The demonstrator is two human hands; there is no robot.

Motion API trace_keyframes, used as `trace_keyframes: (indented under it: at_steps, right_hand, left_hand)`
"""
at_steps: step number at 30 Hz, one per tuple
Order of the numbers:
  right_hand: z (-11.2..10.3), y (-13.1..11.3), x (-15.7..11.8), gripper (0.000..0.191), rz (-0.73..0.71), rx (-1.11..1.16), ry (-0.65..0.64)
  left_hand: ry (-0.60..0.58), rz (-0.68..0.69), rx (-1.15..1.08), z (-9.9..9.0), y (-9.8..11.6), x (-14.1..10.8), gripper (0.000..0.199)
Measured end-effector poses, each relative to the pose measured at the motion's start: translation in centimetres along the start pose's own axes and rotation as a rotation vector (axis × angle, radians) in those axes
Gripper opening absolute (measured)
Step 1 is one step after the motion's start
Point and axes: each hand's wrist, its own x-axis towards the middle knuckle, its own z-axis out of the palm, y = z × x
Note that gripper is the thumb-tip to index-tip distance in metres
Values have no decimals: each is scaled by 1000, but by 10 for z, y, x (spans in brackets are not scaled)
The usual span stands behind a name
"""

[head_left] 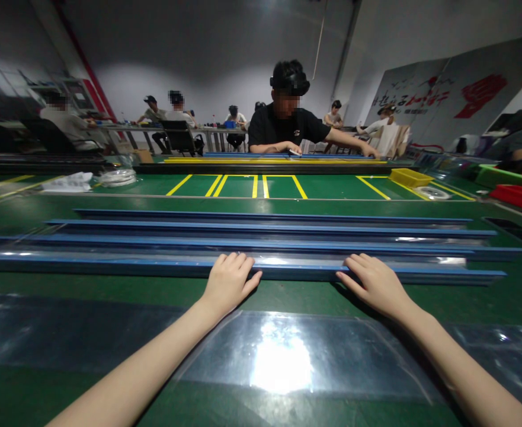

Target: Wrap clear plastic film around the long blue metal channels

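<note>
Several long blue plastic profile strips lie side by side across the green table (122, 388). My left hand (230, 277) is curled over the nearest blue profile strip (298, 272), its thumb on the near side. Farther right, my right hand (374, 281) grips the same strip in a similar way. The fingertips of both hands are partly hidden behind the strip's edge. Between my forearms a shiny clear plastic sheet (336, 359) lies flat on the table, reflecting a bright light.
Across the table a person in a black shirt (282, 127) leans over yellow and blue strips (238, 161). Yellow tape lines (255, 187) mark the table's far half. A yellow tray (410, 178), a red tray (521, 197) and a coil of white material (117, 178) lie farther back.
</note>
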Motion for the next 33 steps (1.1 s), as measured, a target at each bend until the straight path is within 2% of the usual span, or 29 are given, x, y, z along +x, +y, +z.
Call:
trace_keyframes:
  at_steps: [33]
  right_hand:
    - [-1,-1,0,32,6,-13,-18]
  left_hand:
    - [-11,-3,0,-1,0,0,27]
